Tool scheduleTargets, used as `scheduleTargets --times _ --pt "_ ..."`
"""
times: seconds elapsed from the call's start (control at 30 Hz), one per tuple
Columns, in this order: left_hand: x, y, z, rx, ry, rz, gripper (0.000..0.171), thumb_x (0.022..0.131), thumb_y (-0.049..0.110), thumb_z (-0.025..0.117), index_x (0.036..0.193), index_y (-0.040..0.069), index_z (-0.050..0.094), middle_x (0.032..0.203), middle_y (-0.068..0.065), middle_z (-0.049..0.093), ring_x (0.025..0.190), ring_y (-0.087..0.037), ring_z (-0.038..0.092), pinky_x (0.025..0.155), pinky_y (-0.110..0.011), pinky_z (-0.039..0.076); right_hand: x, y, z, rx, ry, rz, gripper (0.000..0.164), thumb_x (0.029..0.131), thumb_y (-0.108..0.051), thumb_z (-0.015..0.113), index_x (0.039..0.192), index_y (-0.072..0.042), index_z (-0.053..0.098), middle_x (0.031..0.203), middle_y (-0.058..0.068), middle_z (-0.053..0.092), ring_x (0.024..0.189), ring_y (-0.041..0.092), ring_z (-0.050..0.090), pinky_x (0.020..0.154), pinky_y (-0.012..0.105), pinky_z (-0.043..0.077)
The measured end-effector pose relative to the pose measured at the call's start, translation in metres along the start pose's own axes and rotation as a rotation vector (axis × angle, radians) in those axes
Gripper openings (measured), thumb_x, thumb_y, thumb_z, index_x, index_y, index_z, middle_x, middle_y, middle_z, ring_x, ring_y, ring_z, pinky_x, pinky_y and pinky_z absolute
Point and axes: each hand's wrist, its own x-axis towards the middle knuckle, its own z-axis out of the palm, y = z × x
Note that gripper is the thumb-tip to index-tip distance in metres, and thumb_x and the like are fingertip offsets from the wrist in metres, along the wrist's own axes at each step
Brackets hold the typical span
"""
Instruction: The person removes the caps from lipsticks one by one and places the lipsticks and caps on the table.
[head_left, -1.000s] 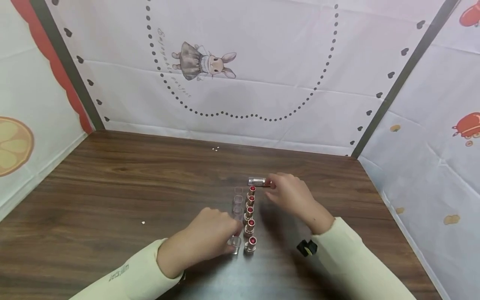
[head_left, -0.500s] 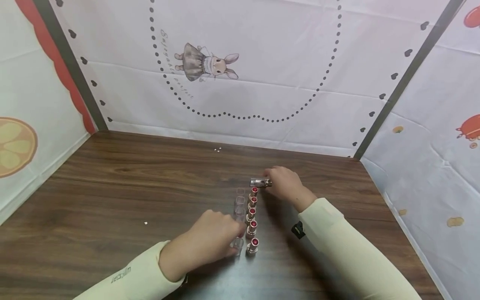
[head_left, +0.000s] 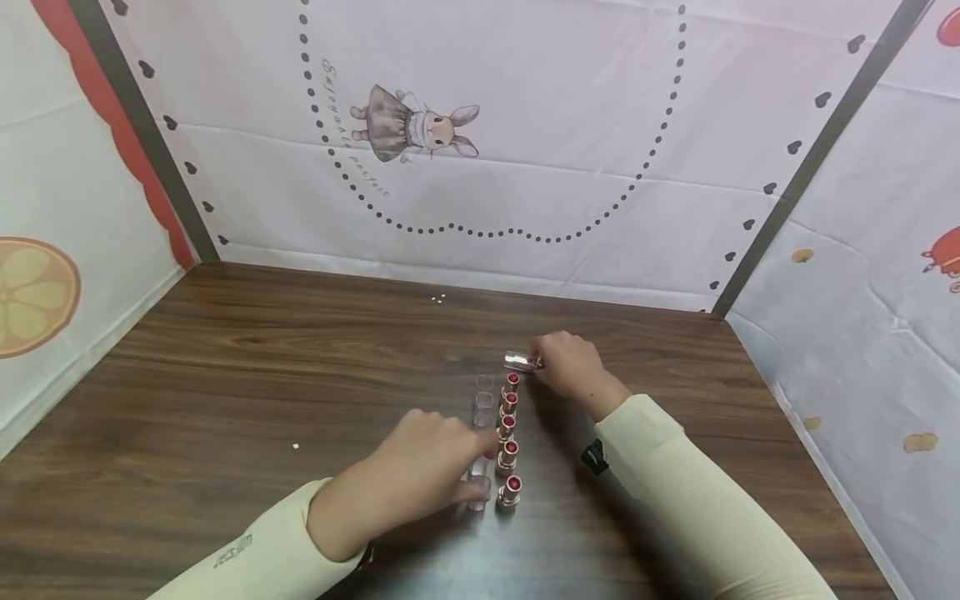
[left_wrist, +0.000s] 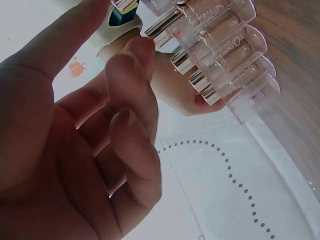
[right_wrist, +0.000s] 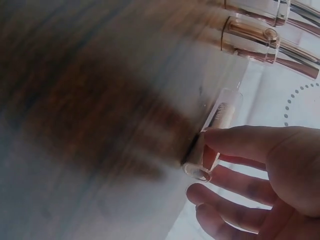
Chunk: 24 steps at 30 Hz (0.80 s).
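My right hand (head_left: 573, 367) pinches a capped lipstick (head_left: 519, 361) at the far end of the row. In the right wrist view the thumb and fingers (right_wrist: 227, 140) close round the base of this lipstick (right_wrist: 219, 117), whose clear cap points away. My left hand (head_left: 420, 471) is beside a column of clear caps, its thumb and forefinger spread around the nearest cap (head_left: 478, 493). From the left wrist, the left fingers (left_wrist: 132, 82) are loosely bent, with the thumb apart. Several uncapped red lipsticks (head_left: 508, 454) stand upright just right of the caps.
The dark wooden table (head_left: 337, 333) is closed in by printed white cloth (head_left: 562, 100) at the back and sides. A few tiny white bits (head_left: 438, 298) lie near the back edge, and another white bit (head_left: 296, 446) lies on the left.
My right hand has moved further round the capped lipstick and now grips it, and the lipstick has turned slightly. My left hand stays by the near caps, its thumb and forefinger a little wider apart.
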Motion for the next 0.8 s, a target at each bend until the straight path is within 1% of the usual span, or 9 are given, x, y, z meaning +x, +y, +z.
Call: scheduleTargets --times 0.2,0.3,0.4,0.47,0.53,0.63,0.73,0.8 --pt "0.002 -0.001 -0.001 0.011 0.012 -0.004 0.040 0.071 0.054 0.083 0.092 0.024 0.068 0.063 0.013 0.060 0.049 -0.010 0.052 0.044 -0.032 0.037 -0.002 0.002 0.004 0.006 -0.005 0.003 0.008 0.087 -0.014 0.075 0.094 -0.014 0.071 0.088 0.002 0.071 0.075 0.019 0.062 0.066 0.041 0.053" --pt "0.003 -0.001 -0.002 0.020 0.023 -0.001 0.041 0.071 0.054 0.083 0.093 0.023 0.068 0.069 0.012 0.062 0.051 -0.011 0.054 0.044 -0.031 0.037 -0.007 0.004 0.005 0.019 0.006 -0.005 0.008 0.086 -0.014 0.075 0.093 -0.014 0.070 0.086 0.002 0.070 0.074 0.019 0.062 0.065 0.042 0.053" --pt "0.004 -0.001 -0.003 0.029 0.057 0.006 0.043 0.072 0.054 0.083 0.096 0.022 0.068 0.080 0.009 0.063 0.054 -0.010 0.055 0.045 -0.029 0.038 -0.016 0.007 0.005 0.044 0.020 -0.005 0.009 0.084 -0.013 0.074 0.093 -0.014 0.070 0.086 0.002 0.070 0.073 0.019 0.063 0.064 0.041 0.052" --pt "0.004 -0.001 -0.003 0.031 0.085 0.010 0.044 0.073 0.054 0.083 0.098 0.021 0.068 0.088 0.006 0.063 0.056 -0.009 0.055 0.045 -0.028 0.040 -0.023 0.009 0.003 0.072 0.038 -0.002 0.012 0.083 -0.012 0.074 0.094 -0.013 0.071 0.087 0.002 0.071 0.074 0.020 0.064 0.064 0.041 0.052" --pt "0.004 -0.001 -0.002 0.028 0.110 0.010 0.044 0.073 0.053 0.083 0.099 0.021 0.068 0.096 0.004 0.063 0.056 -0.009 0.055 0.045 -0.028 0.041 -0.030 0.012 -0.001 0.103 0.062 0.004 0.015 0.082 -0.012 0.075 0.097 -0.013 0.072 0.090 0.002 0.072 0.077 0.020 0.066 0.067 0.041 0.053" --pt "0.004 -0.001 -0.002 0.026 0.129 -0.002 0.045 0.075 0.053 0.082 0.103 0.020 0.069 0.106 0.001 0.063 0.056 -0.011 0.056 0.045 -0.028 0.042 -0.042 0.015 -0.009 0.153 0.105 0.003 0.018 0.082 -0.012 0.075 0.100 -0.014 0.073 0.092 0.002 0.073 0.082 0.020 0.069 0.071 0.041 0.054" --pt "0.003 -0.002 -0.003 0.033 0.144 -0.030 0.044 0.077 0.054 0.079 0.104 0.021 0.069 0.109 0.001 0.064 0.056 -0.013 0.057 0.044 -0.029 0.041 -0.053 0.016 -0.017 0.179 0.148 -0.014 0.017 0.083 -0.013 0.075 0.099 -0.014 0.073 0.091 0.001 0.073 0.083 0.018 0.069 0.072 0.041 0.054" --pt "0.003 -0.004 -0.002 0.041 0.169 -0.053 0.041 0.079 0.054 0.078 0.103 0.022 0.069 0.105 0.002 0.064 0.055 -0.013 0.058 0.044 -0.028 0.039 -0.061 0.014 -0.022 0.183 0.177 -0.027 0.016 0.083 -0.014 0.076 0.099 -0.015 0.073 0.090 0.000 0.072 0.081 0.017 0.068 0.070 0.040 0.054"
